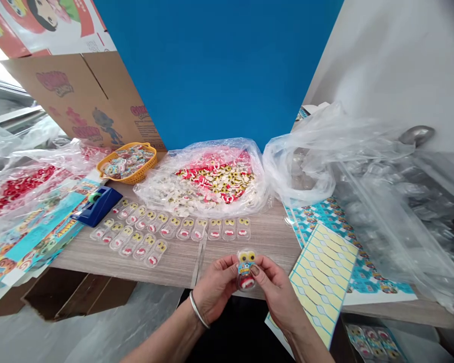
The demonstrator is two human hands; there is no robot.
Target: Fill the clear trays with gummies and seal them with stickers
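Between my two hands, just off the table's front edge, is a small clear gummy candy pack (245, 257) with two yellow eyes on top, red-and-white teeth below and a blue label across its middle. My left hand (218, 285) pinches its left side, and my right hand (274, 285) grips the right side with the thumb on the label. Rows of similar clear packs (185, 228) lie on the table, with no blue labels visible on them. A yellow label sheet (323, 272) with peeled shapes rests under my right forearm.
An open plastic bag of candy eyes (223, 181) lies mid-table. Left are a yellow basket (138, 174) of labelled packs, a blue tape dispenser (98, 205) and a bag of red candies (26, 186). Clear bags (393, 201) and blue printed sheets (363, 275) cover the right.
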